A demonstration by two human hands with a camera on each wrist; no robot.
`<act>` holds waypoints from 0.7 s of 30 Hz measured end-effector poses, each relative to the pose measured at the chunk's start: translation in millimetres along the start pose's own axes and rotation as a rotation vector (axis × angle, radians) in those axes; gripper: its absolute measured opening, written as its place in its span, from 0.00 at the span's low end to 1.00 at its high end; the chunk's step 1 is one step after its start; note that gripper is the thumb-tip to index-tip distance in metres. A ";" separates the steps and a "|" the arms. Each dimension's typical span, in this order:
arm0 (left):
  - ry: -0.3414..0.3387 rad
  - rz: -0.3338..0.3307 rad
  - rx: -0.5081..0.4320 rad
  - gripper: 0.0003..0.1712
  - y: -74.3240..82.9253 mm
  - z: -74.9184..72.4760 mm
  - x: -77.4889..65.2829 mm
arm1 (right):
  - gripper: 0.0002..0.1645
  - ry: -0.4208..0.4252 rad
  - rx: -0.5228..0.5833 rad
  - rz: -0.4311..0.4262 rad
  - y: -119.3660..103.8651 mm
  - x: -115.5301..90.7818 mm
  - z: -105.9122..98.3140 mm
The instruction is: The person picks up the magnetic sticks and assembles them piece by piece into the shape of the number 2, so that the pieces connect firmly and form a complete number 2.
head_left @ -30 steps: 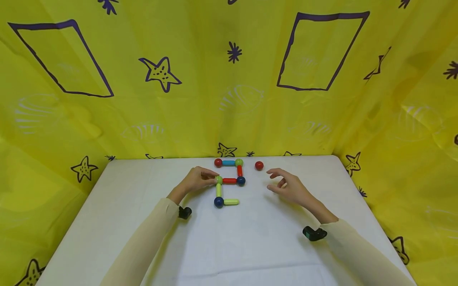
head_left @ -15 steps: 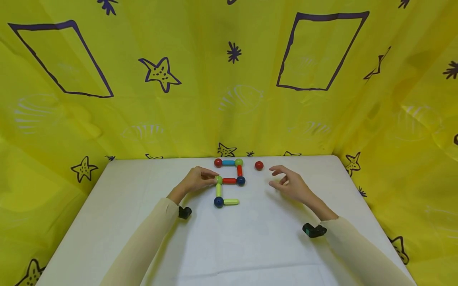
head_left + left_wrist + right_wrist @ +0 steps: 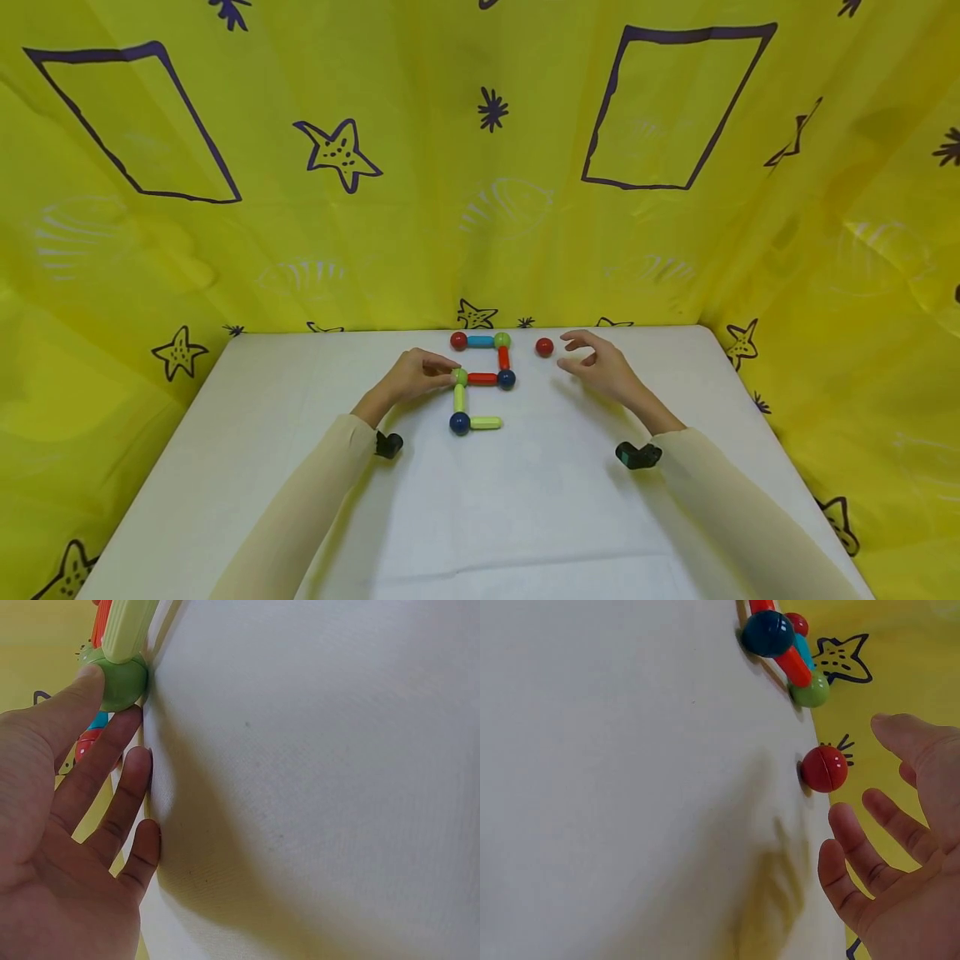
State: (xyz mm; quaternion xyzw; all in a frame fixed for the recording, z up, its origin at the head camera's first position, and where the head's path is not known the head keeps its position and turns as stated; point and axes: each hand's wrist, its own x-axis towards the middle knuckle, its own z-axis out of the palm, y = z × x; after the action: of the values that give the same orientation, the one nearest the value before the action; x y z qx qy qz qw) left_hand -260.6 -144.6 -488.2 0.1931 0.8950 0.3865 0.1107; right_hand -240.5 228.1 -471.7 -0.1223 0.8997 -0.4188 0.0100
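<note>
Balls and rods form an angular S-shaped chain on the table. My left hand (image 3: 417, 375) pinches the green ball (image 3: 124, 682) at the chain's left bend, thumb on its near side and fingertips behind. From that ball a red rod (image 3: 482, 378) runs to a dark blue ball (image 3: 506, 379), and a pale green rod (image 3: 460, 400) runs down to another dark blue ball (image 3: 460, 423). A loose red ball (image 3: 544, 347) lies right of the chain. Just right of it, my right hand (image 3: 600, 367) hovers with fingers spread and nothing between them.
At the chain's far end, a blue rod (image 3: 481, 342) joins a red ball (image 3: 458, 340) to a green ball (image 3: 502, 340). A pale green rod (image 3: 486, 422) extends from the near dark blue ball. Yellow patterned cloth (image 3: 420, 250) walls the white table (image 3: 510, 517) behind and at both sides.
My right hand has moved forward and slightly left, closer to the loose red ball. My left hand and the chain have stayed in place.
</note>
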 end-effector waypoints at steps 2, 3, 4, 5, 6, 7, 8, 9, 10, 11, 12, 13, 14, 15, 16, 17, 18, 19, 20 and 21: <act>0.001 0.002 0.004 0.16 0.2 -0.1 -0.3 | 0.30 0.003 0.010 0.008 0.5 4.6 1.6; 0.001 0.002 0.006 0.16 0.3 -0.1 -0.3 | 0.30 0.004 0.018 0.012 0.5 6.9 2.3; 0.000 0.001 0.004 0.16 0.5 -0.3 -0.3 | 0.30 0.005 0.026 0.019 0.2 9.1 3.0; 0.000 -0.001 0.005 0.16 0.6 -0.3 -0.3 | 0.31 0.006 0.032 0.027 0.1 11.2 3.8; 0.000 -0.003 0.004 0.16 0.8 -0.5 -0.5 | 0.30 0.008 0.036 0.038 0.0 13.5 4.8; 0.000 -0.006 0.003 0.16 0.9 -0.6 -0.6 | 0.31 0.007 0.044 0.049 0.3 15.7 6.0; -0.001 -0.009 0.003 0.16 1.0 -0.7 -0.6 | 0.31 0.005 0.046 0.060 0.7 18.0 7.4; -0.002 -0.012 0.001 0.16 1.1 -0.7 -0.6 | 0.31 0.003 0.049 0.074 1.0 20.2 8.7; -0.003 -0.013 -0.001 0.16 1.3 -0.9 -0.7 | 0.31 0.000 0.051 0.086 1.5 22.3 10.0; -0.003 -0.014 -0.001 0.16 1.4 -0.9 -0.7 | 0.31 -0.004 0.054 0.100 2.0 24.6 11.5; -0.003 -0.014 -0.001 0.16 1.5 -1.1 -0.9 | 0.31 -0.008 0.056 0.116 2.2 26.8 12.8; -0.002 -0.015 0.000 0.16 1.6 -1.2 -1.1 | 0.31 -0.010 0.063 0.132 2.2 28.9 14.0; -0.001 -0.014 -0.001 0.16 1.5 -1.3 -1.0 | 0.31 -0.012 0.066 0.145 2.2 30.9 15.1; -0.001 -0.015 -0.004 0.16 1.7 -1.4 -1.0 | 0.31 -0.015 0.070 0.159 2.3 32.8 16.0; -0.001 -0.012 -0.003 0.16 1.4 -1.5 -0.8 | 0.32 -0.015 0.076 0.172 2.3 34.7 17.0; -0.002 -0.011 -0.003 0.16 1.5 -1.5 -0.7 | 0.32 -0.016 0.079 0.181 2.2 36.4 18.0; -0.004 -0.011 -0.003 0.16 1.5 -1.5 -0.5 | 0.32 -0.018 0.083 0.189 2.2 37.9 18.9; -0.006 -0.010 -0.003 0.16 1.6 -1.6 -0.4 | 0.32 -0.019 0.088 0.198 2.3 39.4 19.9; -0.007 -0.009 -0.003 0.16 1.5 -1.7 -0.2 | 0.32 -0.020 0.091 0.204 2.2 40.4 20.9; -0.009 -0.008 -0.002 0.16 1.6 -1.9 -0.2 | 0.33 -0.020 0.093 0.214 2.1 41.4 21.9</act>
State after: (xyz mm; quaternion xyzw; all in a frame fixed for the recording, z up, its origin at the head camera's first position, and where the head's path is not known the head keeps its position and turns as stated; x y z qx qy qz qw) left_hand -260.7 -144.9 -485.7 0.1910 0.8950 0.3861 0.1164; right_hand -278.5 203.5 -484.0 -0.0289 0.8871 -0.4554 0.0691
